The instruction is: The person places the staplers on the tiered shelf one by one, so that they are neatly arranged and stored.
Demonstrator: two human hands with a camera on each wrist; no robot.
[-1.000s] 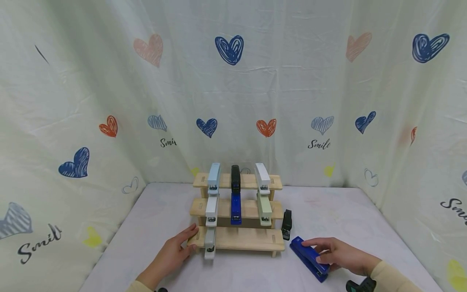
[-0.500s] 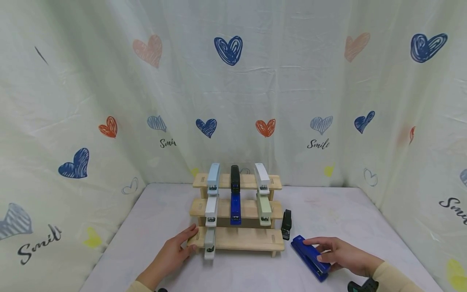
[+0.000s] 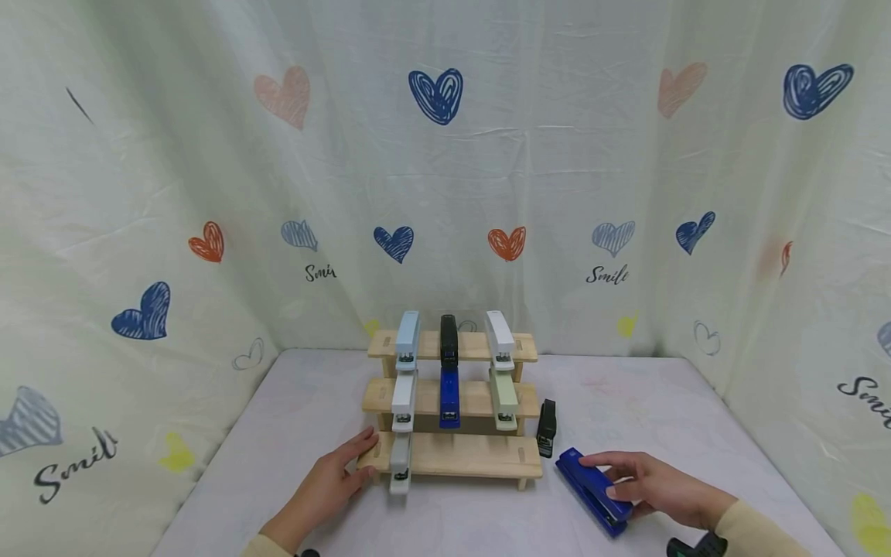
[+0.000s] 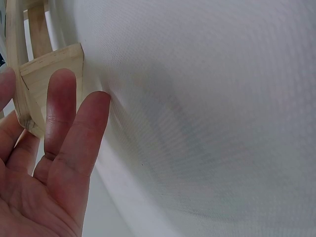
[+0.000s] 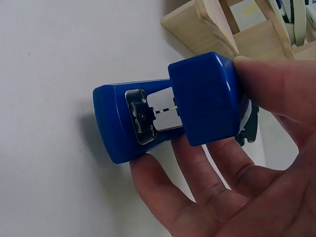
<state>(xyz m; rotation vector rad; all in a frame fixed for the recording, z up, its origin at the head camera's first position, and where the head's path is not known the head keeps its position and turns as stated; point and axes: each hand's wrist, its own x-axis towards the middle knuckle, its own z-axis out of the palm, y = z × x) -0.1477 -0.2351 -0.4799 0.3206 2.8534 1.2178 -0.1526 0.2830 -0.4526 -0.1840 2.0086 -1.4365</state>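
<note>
My right hand (image 3: pixel 661 487) grips a blue stapler (image 3: pixel 592 493) at the right of the stand, thumb on one side and fingers on the other. In the right wrist view the front end of the blue stapler (image 5: pixel 202 98) faces the camera, its upper arm apart from the base. My left hand (image 3: pixel 330 483) holds the left end of the lowest step of a three-step wooden stand (image 3: pixel 473 455). Two outer fingers (image 4: pixel 79 143) extend beside the stand's leg in the left wrist view. A grey stapler (image 3: pixel 400 464) sits on that step's left.
Light blue (image 3: pixel 407 336), black (image 3: pixel 448 340) and white (image 3: pixel 500 336) staplers stand on the top step. White (image 3: pixel 404 398), blue (image 3: pixel 449 396) and green (image 3: pixel 504 398) ones fill the middle. A small black stapler (image 3: pixel 547 429) lies right of the stand. A heart-printed curtain (image 3: pixel 445 178) surrounds the white table (image 3: pixel 313 379).
My right hand and the blue stapler have shifted very slightly right and away from me. The left hand and the stand stay as they were.
</note>
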